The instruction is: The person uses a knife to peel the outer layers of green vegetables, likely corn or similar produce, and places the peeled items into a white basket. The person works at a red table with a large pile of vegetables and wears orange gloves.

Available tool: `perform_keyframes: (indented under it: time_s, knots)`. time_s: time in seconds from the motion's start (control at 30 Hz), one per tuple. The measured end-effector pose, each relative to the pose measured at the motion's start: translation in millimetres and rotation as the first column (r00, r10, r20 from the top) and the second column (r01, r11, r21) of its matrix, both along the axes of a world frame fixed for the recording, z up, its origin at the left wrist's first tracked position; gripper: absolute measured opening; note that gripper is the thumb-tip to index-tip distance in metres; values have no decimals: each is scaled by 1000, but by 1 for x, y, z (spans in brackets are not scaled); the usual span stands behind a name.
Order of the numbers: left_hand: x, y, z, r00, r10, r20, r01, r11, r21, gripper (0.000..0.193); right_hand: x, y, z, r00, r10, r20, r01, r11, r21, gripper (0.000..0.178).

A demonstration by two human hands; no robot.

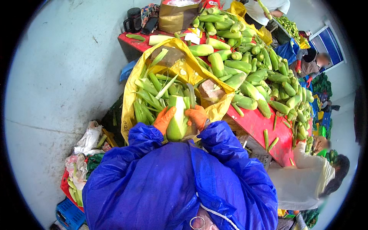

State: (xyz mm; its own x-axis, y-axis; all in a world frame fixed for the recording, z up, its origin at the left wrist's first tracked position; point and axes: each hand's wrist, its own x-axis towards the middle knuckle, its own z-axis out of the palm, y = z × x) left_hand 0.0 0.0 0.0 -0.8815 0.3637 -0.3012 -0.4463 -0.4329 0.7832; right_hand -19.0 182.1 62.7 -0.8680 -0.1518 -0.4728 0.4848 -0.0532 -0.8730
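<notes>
Corn ear [177, 123]: broad, green-husked, pale whitish strip down visible side.

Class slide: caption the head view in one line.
Orange-gloved left hand holds a green corn ear, right hand a curved blade, at a yellow sack of husks.

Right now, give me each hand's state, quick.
Left hand: closed, holding the green corn ear.
Right hand: closed, holding what looks like a grey blade, beside the ear's right side.
</notes>
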Motion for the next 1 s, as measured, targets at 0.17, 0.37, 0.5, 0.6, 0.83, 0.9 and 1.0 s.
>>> perform_keyframes:
  time_s: [0.17,0.37,0.5,0.6,0.83,0.9,1.0]
  knots:
    - [1,12,28,976,143,-163,-154,987,-53,74,-3,2,-3,1000,-1,-21,0,999,-52,10]
    - [-6,-2,18,985,150,-81,-150,989,13,66,-9,-6,9,997,82,-3,-80,958,-276,14]
    - [-10,-9,6,968,245,-45,-239,964,117,62,-18,7,29,993,99,58,-65,902,-427,17]
    - [-8,-22,2,969,248,19,-245,940,236,62,-30,28,30,995,-5,95,44,910,-412,13]
    - [-2,-42,6,963,262,69,-271,927,261,57,-65,48,14,982,-33,-187,88,950,298,35]
    - [-2,-43,10,965,260,-16,-256,956,141,62,-63,44,13,886,271,-376,156,591,792,41]
    - [0,-39,34,962,237,-138,-236,971,22,63,-39,4,66,936,243,-255,-24,766,643,50]
